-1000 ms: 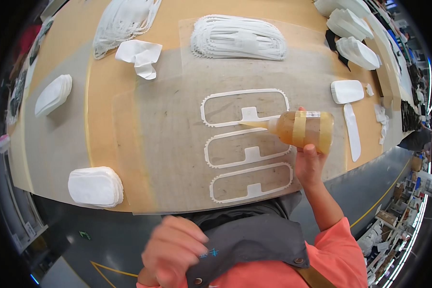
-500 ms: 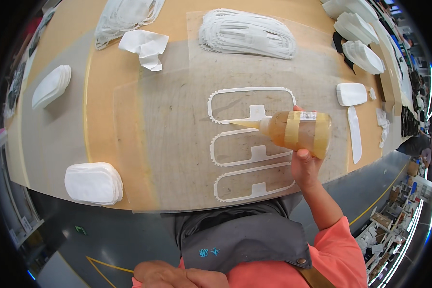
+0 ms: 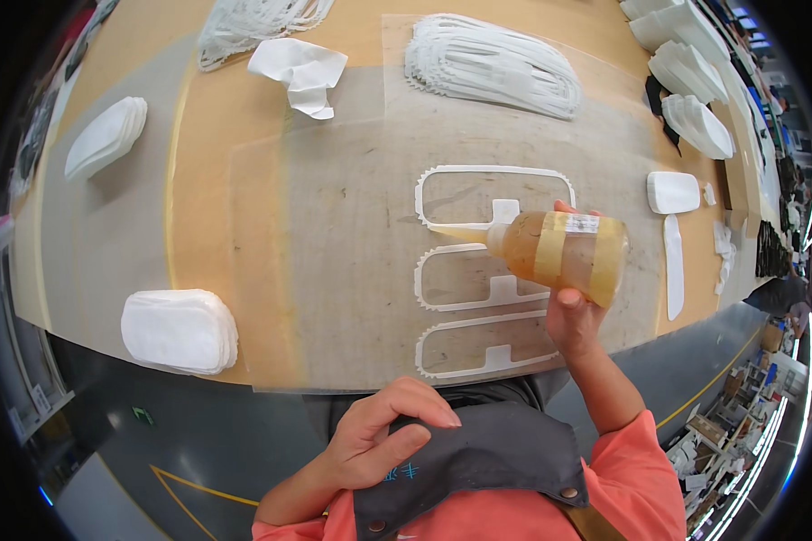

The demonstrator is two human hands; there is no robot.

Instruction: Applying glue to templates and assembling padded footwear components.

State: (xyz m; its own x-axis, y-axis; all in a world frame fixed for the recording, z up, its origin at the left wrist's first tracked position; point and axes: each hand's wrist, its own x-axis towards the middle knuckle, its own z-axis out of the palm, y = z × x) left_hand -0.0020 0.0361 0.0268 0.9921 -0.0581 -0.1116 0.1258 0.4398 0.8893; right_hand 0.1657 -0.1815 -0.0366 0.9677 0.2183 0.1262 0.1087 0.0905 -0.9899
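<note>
My right hand [image 3: 577, 320] grips a translucent glue bottle [image 3: 564, 252] with amber liquid and yellow tape bands. The bottle lies tilted almost level, its long nozzle pointing left at the lower edge of the farthest white frame [image 3: 496, 169]. Whether the tip touches the frame is hard to tell. Nearer to me lie a middle frame [image 3: 421, 279] and a nearest frame [image 3: 424, 347], each a toothed loop with a square tab. The bottle and hand cover their right ends. My left hand [image 3: 383, 433] hovers before the apron, empty, thumb and fingers apart.
A heap of similar frames [image 3: 492, 68] lies at the back, with crumpled white material [image 3: 299, 72] to its left. White oval pad stacks stand at front left [image 3: 179, 332] and far left [image 3: 106, 137]. More white pieces [image 3: 672, 192] line the right side.
My left hand has risen from the lower edge to in front of the apron, its fingers now apart. The view has shifted slightly; the bottle stays at the farthest frame's lower edge.
</note>
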